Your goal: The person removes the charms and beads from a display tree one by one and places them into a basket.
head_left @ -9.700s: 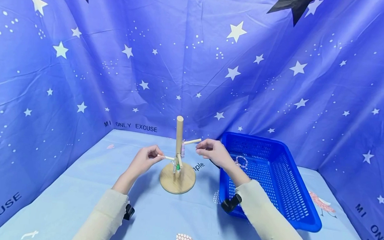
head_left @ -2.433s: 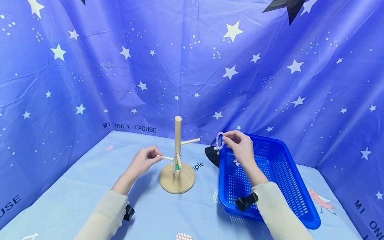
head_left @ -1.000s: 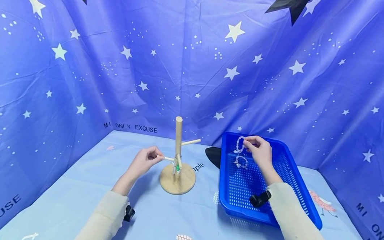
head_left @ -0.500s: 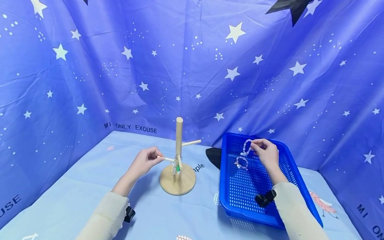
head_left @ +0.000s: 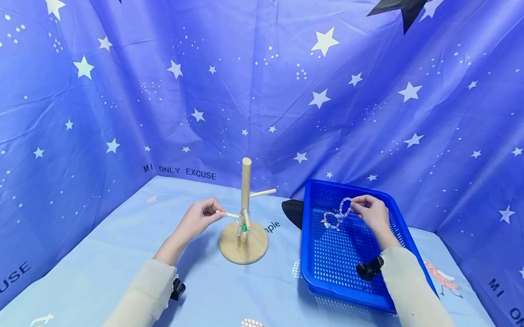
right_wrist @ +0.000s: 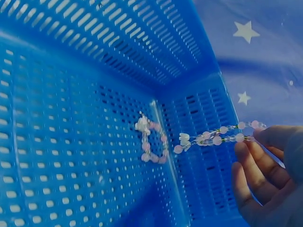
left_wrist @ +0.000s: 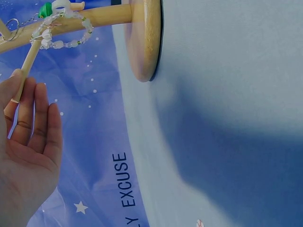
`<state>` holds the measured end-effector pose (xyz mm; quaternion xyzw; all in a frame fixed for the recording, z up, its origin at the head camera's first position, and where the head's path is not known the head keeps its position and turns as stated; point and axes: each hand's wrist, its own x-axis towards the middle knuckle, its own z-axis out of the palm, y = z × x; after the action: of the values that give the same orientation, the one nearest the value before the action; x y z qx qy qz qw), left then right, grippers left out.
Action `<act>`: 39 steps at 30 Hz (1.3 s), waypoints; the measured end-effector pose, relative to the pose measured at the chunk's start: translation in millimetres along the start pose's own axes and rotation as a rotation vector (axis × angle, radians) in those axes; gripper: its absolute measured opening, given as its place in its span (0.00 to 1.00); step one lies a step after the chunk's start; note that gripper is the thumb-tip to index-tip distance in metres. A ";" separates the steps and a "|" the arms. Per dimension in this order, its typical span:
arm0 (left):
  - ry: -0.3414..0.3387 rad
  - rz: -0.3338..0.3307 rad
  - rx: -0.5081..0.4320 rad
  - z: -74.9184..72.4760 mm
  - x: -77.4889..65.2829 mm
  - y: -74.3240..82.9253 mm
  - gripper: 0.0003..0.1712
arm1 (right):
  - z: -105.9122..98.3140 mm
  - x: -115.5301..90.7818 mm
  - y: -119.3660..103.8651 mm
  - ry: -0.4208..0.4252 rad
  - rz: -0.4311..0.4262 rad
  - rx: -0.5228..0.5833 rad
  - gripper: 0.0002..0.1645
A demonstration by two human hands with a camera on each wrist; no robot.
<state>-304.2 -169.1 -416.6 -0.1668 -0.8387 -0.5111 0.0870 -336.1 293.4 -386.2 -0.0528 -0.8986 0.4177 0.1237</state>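
My left hand (head_left: 198, 218) pinches the tip of a thin peg (left_wrist: 29, 59) on a wooden stand (head_left: 245, 185) with a round base. A clear beaded bracelet (left_wrist: 87, 29) hangs on that peg near the post. Beside it on the stand dangles a keyring with a green bell (left_wrist: 46, 9). Between thumb and fingertips, my right hand (head_left: 373, 216) holds a pink-and-clear beaded bracelet (right_wrist: 218, 140) inside the blue basket (head_left: 305, 240), its lower end hanging down. A second pink beaded bracelet (right_wrist: 146, 147) with a white charm lies on the basket floor just beyond it.
A bare upper peg (head_left: 264, 193) sticks out to the right of the post, towards the basket. The basket's walls rise around my right hand. A star-patterned blue curtain (head_left: 229, 107) encloses the light blue tablecloth (head_left: 219, 299) at the back and sides.
The pink bracelet has gone from the stand's upper right peg into my right hand. That hand has since moved right and down into the basket. My left hand keeps its pinch on the peg.
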 end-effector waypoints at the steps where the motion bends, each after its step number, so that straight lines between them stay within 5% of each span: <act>1: -0.001 0.000 -0.002 0.1 0.3 -0.1 0.03 | -0.4 0.0 1.5 -0.008 0.000 -0.005 0.16; 15: -0.003 -0.002 -0.007 -0.1 0.2 0.4 0.03 | -10.3 -0.2 20.3 -0.182 0.101 0.004 0.17; 29: 0.004 0.001 0.002 -0.3 1.1 0.2 0.04 | -13.1 4.9 29.3 -0.140 0.168 -0.082 0.17; 39: 0.006 0.003 0.011 -0.2 1.1 0.1 0.04 | -13.2 6.3 26.0 -0.124 0.140 -0.075 0.18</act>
<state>-305.3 -169.0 -416.1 -0.1658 -0.8410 -0.5068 0.0913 -338.9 321.2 -396.7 -0.0943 -0.9137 0.3937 0.0361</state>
